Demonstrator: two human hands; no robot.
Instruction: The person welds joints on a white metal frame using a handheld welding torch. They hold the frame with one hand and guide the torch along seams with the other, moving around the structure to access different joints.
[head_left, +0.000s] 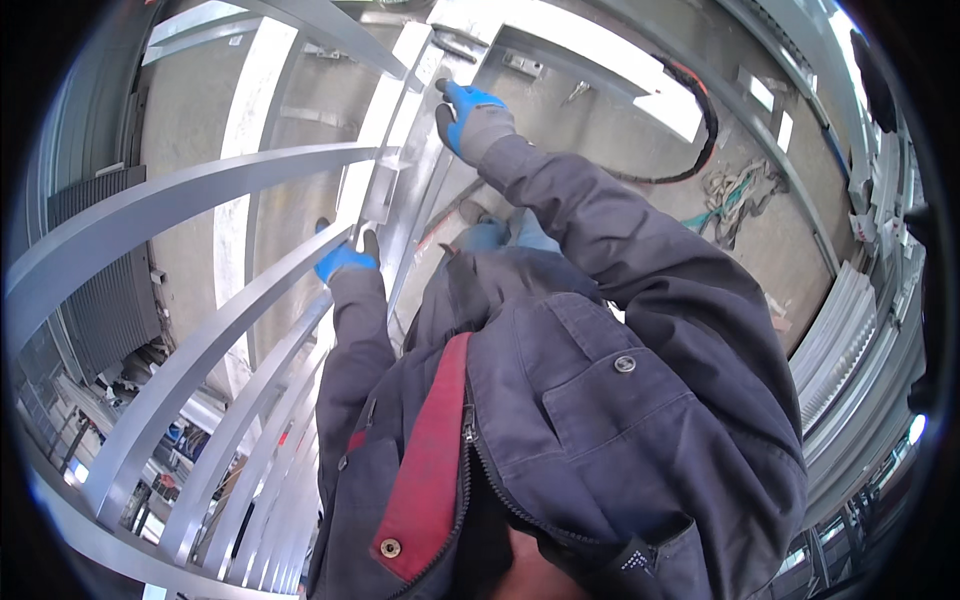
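Note:
My left hand (345, 262), in a blue glove with dark fingertips, is closed around a silver metal bar (240, 307) close to its inner end. Its fingertips show on one side of the bar and the thumb on the other. Farther forward, my right hand (468, 115) is at a long flat metal beam (418, 150), thumb and forefinger apart. Whether its hidden fingers press on the beam cannot be seen. Between the hands, another bar (200, 185) meets the beam by a small metal bracket (381, 192).
Several parallel bars (255, 440) form a rack-like frame at the left. A black hose (700, 120) curves across the floor at upper right, near a heap of straps (738, 195). Stacked metal profiles (840, 340) line the right side, and ribbed dark panels (105, 280) the left.

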